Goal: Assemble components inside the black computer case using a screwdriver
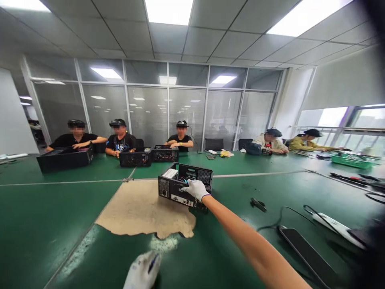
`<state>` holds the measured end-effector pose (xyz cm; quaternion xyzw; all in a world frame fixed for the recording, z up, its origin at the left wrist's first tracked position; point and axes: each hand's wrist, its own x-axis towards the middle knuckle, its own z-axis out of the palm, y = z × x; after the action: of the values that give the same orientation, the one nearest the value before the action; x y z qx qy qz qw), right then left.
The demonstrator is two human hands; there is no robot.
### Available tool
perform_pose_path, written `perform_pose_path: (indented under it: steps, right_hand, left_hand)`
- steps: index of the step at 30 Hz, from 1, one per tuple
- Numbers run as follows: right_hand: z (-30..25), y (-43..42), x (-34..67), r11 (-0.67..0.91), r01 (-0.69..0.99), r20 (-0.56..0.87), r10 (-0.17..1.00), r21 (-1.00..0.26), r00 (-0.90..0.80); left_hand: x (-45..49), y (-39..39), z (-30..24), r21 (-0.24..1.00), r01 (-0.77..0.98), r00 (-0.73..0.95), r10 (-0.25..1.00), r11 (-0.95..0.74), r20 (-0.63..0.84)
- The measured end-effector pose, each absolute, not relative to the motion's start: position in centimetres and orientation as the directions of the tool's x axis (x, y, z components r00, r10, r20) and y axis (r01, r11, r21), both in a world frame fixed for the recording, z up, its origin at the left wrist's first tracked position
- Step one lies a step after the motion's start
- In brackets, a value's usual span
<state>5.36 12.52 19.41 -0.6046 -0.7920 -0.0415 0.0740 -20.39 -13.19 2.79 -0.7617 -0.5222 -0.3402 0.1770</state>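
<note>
My right hand (196,188), in a white glove, reaches far out over the green table (54,216) and rests on the top edge of an open black computer case (184,184), its fingers curled over the rim. My left hand (143,271), also gloved, lies low near the table's front edge, closed around a small dark blue thing like a pen or tool. A worn tan patch of the table surface (141,208) lies between the case and my left hand.
Several people sit along the far side with other black cases (64,157) (136,156) (165,153). A green basket (352,159) stands at the far right. A power strip (333,224), a black panel (306,253) and cables lie to my right.
</note>
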Motion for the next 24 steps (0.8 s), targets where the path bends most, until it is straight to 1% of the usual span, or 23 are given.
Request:
perform_pose_path:
  steps: [4, 6, 8, 10, 12, 14, 16, 19, 20, 22, 24]
  right_hand:
    - [17.3, 4.9, 10.3, 0.364, 0.931, 0.207, 0.910, 0.007, -0.358]
    - [16.6, 0.8, 12.7, 0.466, 0.883, 0.244, 0.851, 0.055, -0.465]
    - [16.3, -2.9, 14.6, 0.586, 0.803, 0.240, 0.768, 0.109, -0.593]
    - [16.6, -5.7, 15.6, 0.660, 0.741, 0.224, 0.709, 0.122, -0.669]
    - [17.2, -7.4, 15.8, 0.678, 0.728, 0.203, 0.702, 0.104, -0.683]
    - [17.9, -8.2, 15.6, 0.684, 0.721, 0.208, 0.694, 0.109, -0.689]
    - [18.3, -8.6, 15.7, 0.708, 0.690, 0.223, 0.656, 0.147, -0.721]
    - [18.2, -9.3, 16.8, 0.733, 0.641, 0.216, 0.604, 0.227, -0.767]
    - [17.9, -9.7, 17.5, 0.748, 0.612, 0.204, 0.577, 0.257, -0.791]
    - [17.2, -10.8, 18.9, 0.782, 0.543, 0.206, 0.503, 0.304, -0.839]
    - [16.5, -12.2, 19.7, 0.821, 0.491, 0.251, 0.429, 0.292, -0.868]
  left_hand:
    - [-22.2, -13.9, 5.0, 0.156, 0.938, 0.112, 0.697, -0.309, 0.708]
    - [-22.4, -14.9, 7.3, 0.167, 0.946, 0.078, 0.695, -0.279, 0.715]
    - [-21.6, -16.2, 10.6, 0.156, 0.945, 0.091, 0.690, -0.287, 0.718]
    - [-19.6, -17.1, 14.5, 0.118, 0.936, 0.151, 0.682, -0.331, 0.716]
    - [-16.9, -17.1, 18.2, 0.051, 0.913, 0.258, 0.671, -0.405, 0.695]
    - [-14.1, -16.1, 20.6, -0.006, 0.887, 0.359, 0.683, -0.461, 0.636]
    - [-12.2, -14.4, 21.3, -0.058, 0.872, 0.436, 0.715, -0.487, 0.546]
    - [-12.3, -12.2, 20.2, -0.129, 0.844, 0.522, 0.740, -0.521, 0.426]
    - [-13.0, -11.9, 19.7, -0.140, 0.826, 0.550, 0.727, -0.546, 0.411]
    - [-15.1, -12.2, 19.3, -0.150, 0.784, 0.600, 0.672, -0.603, 0.434]
    - [-16.5, -13.2, 19.8, -0.158, 0.759, 0.616, 0.620, -0.631, 0.486]
